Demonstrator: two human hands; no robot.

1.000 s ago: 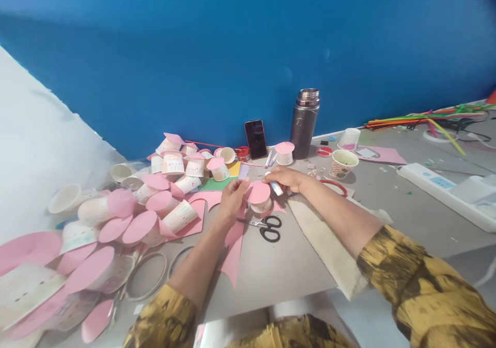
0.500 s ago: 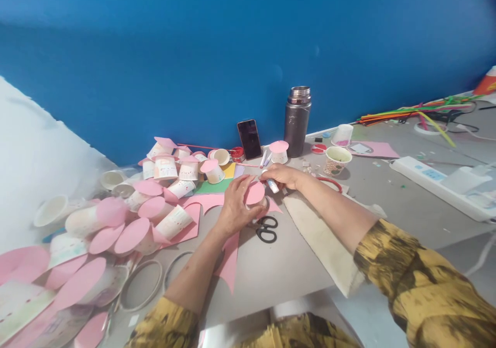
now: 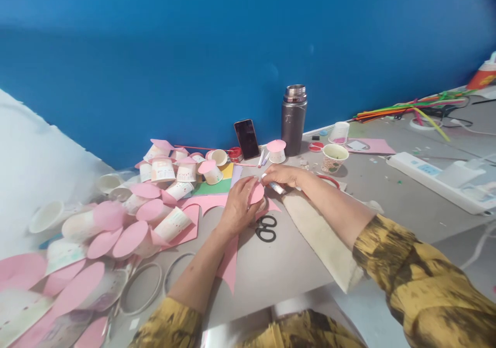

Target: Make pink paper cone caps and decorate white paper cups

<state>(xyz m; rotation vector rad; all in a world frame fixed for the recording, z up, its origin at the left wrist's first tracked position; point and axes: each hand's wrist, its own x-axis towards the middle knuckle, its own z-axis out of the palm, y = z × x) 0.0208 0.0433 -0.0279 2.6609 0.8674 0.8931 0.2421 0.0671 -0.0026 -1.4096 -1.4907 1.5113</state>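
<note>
My left hand (image 3: 241, 203) is wrapped round a small paper cup topped by a pink paper disc (image 3: 256, 193); the fingers hide most of the cup. Close on its right, my right hand (image 3: 284, 175) is closed on a small white tube (image 3: 276, 187) with bluish marks, its tip end near the edge of the disc. Black-handled scissors (image 3: 266, 228) lie just below the hands, their blades mostly hidden. Cut pink paper (image 3: 230, 265) lies under and beside my left forearm.
Paper cups with pink discs (image 3: 163, 168) crowd the left side. A phone (image 3: 247, 139) and a dark bottle (image 3: 293, 123) stand by the blue wall. On the right are a patterned cup (image 3: 334, 159), a power strip (image 3: 434, 180) and a cream cloth (image 3: 320, 234).
The view has shifted slightly. My left hand has turned the cup and disc a little, and the white tube in my right hand now lies more sideways.
</note>
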